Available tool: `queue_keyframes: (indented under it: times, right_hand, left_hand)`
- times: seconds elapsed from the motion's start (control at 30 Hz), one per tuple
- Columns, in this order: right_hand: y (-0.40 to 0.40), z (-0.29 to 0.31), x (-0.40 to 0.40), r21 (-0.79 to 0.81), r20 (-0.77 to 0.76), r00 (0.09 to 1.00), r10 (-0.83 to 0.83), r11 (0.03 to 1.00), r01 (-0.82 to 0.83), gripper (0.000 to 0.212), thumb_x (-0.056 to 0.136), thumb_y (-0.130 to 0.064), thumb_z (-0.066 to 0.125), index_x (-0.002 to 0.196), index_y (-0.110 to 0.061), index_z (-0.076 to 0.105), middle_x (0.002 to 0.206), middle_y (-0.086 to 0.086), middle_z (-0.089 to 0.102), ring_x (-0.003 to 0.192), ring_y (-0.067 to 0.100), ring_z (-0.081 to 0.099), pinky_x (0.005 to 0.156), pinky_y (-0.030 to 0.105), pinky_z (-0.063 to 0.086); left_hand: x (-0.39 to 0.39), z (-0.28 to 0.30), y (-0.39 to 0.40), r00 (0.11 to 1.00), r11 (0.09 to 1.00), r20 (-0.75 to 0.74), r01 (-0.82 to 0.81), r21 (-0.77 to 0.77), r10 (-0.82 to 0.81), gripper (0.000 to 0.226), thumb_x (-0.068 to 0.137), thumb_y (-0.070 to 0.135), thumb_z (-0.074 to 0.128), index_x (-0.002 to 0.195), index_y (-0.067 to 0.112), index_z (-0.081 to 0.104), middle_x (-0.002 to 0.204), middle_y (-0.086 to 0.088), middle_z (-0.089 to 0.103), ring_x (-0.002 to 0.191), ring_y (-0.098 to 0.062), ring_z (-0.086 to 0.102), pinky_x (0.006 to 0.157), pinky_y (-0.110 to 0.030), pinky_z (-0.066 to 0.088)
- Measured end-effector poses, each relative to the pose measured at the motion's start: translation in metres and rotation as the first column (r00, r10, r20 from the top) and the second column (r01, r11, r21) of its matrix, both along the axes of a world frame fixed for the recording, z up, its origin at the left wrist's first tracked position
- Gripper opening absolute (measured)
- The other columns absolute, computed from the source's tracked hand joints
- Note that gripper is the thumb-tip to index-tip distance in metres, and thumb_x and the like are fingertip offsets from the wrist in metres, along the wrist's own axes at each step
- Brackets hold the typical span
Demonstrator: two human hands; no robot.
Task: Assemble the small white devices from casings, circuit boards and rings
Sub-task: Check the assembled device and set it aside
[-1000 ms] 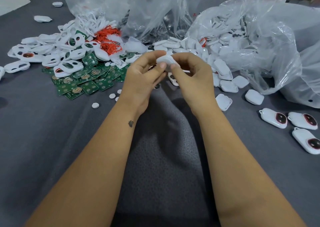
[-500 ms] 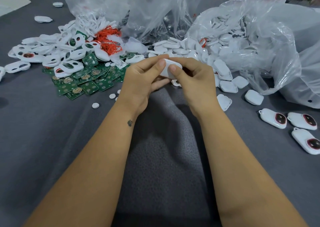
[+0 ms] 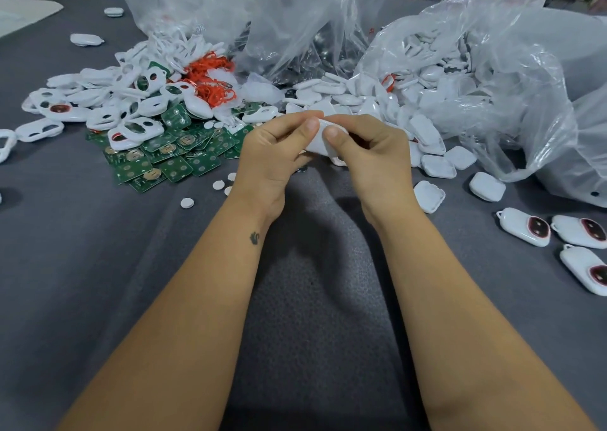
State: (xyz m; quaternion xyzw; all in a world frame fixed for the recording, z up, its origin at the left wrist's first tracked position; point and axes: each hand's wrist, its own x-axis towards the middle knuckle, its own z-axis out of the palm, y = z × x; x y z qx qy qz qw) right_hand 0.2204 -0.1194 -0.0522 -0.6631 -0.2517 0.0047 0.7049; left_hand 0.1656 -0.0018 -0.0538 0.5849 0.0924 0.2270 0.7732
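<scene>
White casings (image 3: 98, 116), green circuit boards (image 3: 170, 158), orange rings (image 3: 210, 79)

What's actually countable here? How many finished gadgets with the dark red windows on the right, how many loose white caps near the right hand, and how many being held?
Finished devices, right side: 3
Loose white caps on cloth: 2
White device pinched by left hand and right hand: 1
Total: 6

Our left hand (image 3: 267, 154) and right hand (image 3: 371, 154) pinch one white casing (image 3: 320, 141) above the table (image 3: 98, 266), green circuit boards (image 3: 170, 158) heaped left.
</scene>
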Motion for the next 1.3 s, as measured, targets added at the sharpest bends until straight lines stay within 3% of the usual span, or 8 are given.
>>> queue_keyframes:
  times: [0.2,0.4,0.67,0.83,1.03,1.13,1.23,1.3]
  right_hand:
    - [-0.003,0.003,0.003,0.117,0.046,0.997,0.062,0.991,-0.067,0.026,0.089,0.005,0.061,0.11,-0.007,0.068,0.107,0.013,0.069,0.105,0.022,0.064,0.096,0.033,0.051]
    - [-0.004,0.004,0.002,0.15,0.033,0.994,0.105,0.983,-0.109,0.031,0.086,0.01,0.059,0.111,-0.007,0.067,0.111,0.019,0.068,0.112,0.03,0.062,0.103,0.043,0.048]
    - [-0.005,0.005,0.001,0.142,0.0,0.989,0.147,0.979,-0.146,0.022,0.083,0.002,0.069,0.101,-0.011,0.071,0.104,0.011,0.071,0.1,0.019,0.067,0.089,0.031,0.053]
    - [-0.001,0.003,0.002,0.197,-0.112,0.988,0.11,0.977,-0.086,0.012,0.09,-0.004,0.062,0.093,-0.011,0.071,0.093,0.006,0.071,0.094,0.017,0.065,0.088,0.031,0.053]
    - [0.005,0.003,-0.004,0.236,-0.207,0.951,0.23,0.955,-0.18,0.023,0.098,-0.013,0.054,0.084,-0.005,0.07,0.075,0.002,0.071,0.076,0.013,0.066,0.071,0.022,0.053]
    - [0.007,0.004,-0.005,0.186,-0.238,0.954,0.181,0.973,-0.138,0.026,0.098,-0.02,0.055,0.086,-0.003,0.07,0.07,-0.004,0.068,0.07,0.005,0.062,0.068,0.017,0.047]
    - [0.007,0.004,-0.007,0.075,-0.248,0.965,0.086,0.995,-0.069,0.03,0.097,-0.029,0.058,0.082,-0.008,0.073,0.075,0.01,0.068,0.076,0.014,0.06,0.071,0.026,0.046]
    - [0.009,0.003,-0.01,-0.06,-0.139,0.99,0.0,0.998,-0.008,0.034,0.097,-0.031,0.057,0.075,-0.01,0.073,0.071,0.02,0.065,0.07,0.015,0.055,0.068,0.031,0.043]
  left_hand:
    - [0.0,0.002,-0.002,0.983,0.992,0.151,0.111,-0.058,-0.101,0.034,0.086,-0.008,0.059,0.114,0.011,0.063,0.095,0.001,0.074,0.091,-0.009,0.069,0.084,-0.02,0.053]
    - [0.001,0.002,-0.002,0.974,0.995,0.219,0.077,-0.061,-0.062,0.027,0.079,-0.015,0.059,0.097,0.004,0.065,0.093,0.005,0.075,0.089,-0.008,0.068,0.08,-0.019,0.053]
    - [0.0,0.004,-0.003,0.982,0.997,0.179,0.065,-0.049,-0.056,0.025,0.083,-0.013,0.059,0.099,0.004,0.065,0.092,-0.009,0.071,0.096,-0.025,0.064,0.093,-0.031,0.053]
    - [0.0,0.003,-0.003,0.993,0.992,0.092,0.089,-0.084,-0.081,0.026,0.088,-0.007,0.06,0.109,0.008,0.064,0.098,-0.005,0.065,0.089,-0.013,0.066,0.075,-0.021,0.055]
    - [0.0,-0.001,-0.005,0.995,0.998,0.078,0.06,-0.034,-0.058,0.021,0.082,-0.005,0.069,0.099,0.007,0.068,0.083,0.0,0.071,0.081,-0.015,0.069,0.075,-0.026,0.058]
    - [-0.001,0.0,-0.003,0.996,0.997,0.071,0.06,-0.042,-0.057,0.021,0.079,-0.005,0.071,0.093,0.01,0.069,0.079,0.001,0.071,0.076,-0.012,0.067,0.072,-0.023,0.056]
    - [-0.001,0.003,-0.003,0.996,0.995,0.037,0.085,-0.05,-0.083,0.012,0.084,0.0,0.067,0.087,0.011,0.071,0.076,0.0,0.072,0.072,-0.011,0.066,0.069,-0.022,0.055]
    - [0.0,0.004,-0.007,0.998,0.99,0.034,0.065,-0.122,-0.062,0.018,0.093,0.009,0.052,0.086,0.01,0.069,0.074,0.002,0.066,0.072,-0.01,0.062,0.069,-0.025,0.052]
